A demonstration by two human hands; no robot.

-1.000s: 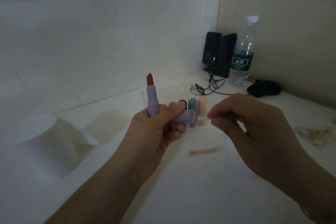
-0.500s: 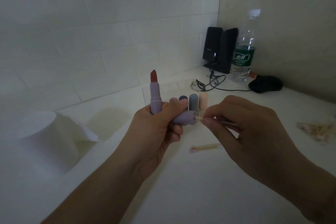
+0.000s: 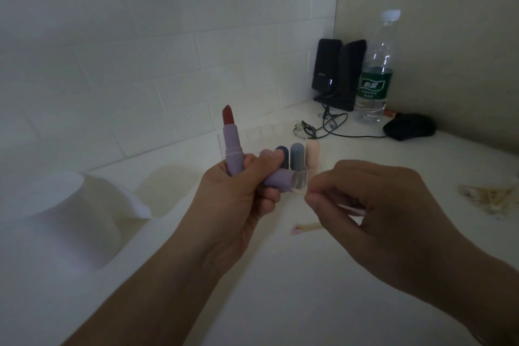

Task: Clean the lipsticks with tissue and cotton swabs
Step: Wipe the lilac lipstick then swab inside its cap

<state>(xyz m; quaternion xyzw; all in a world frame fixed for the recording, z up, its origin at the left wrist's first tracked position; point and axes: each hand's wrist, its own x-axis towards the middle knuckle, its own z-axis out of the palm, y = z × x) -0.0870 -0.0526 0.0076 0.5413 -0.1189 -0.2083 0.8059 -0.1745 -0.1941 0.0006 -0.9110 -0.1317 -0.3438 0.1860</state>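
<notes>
You can read only one label — the green band on the water bottle point(image 3: 375, 70) by the wall carries two white Chinese characters, 怡寶. The smaller lines beneath them are too fine to make out.

The left hand point(image 3: 238, 191) is hiding the lower part of the lipstick point(image 3: 232, 146) under its fingers. The right hand point(image 3: 373, 205) is covering most of the cotton swab point(image 3: 299, 191) between its fingertips, and the swab tip is looking blurred.
</notes>
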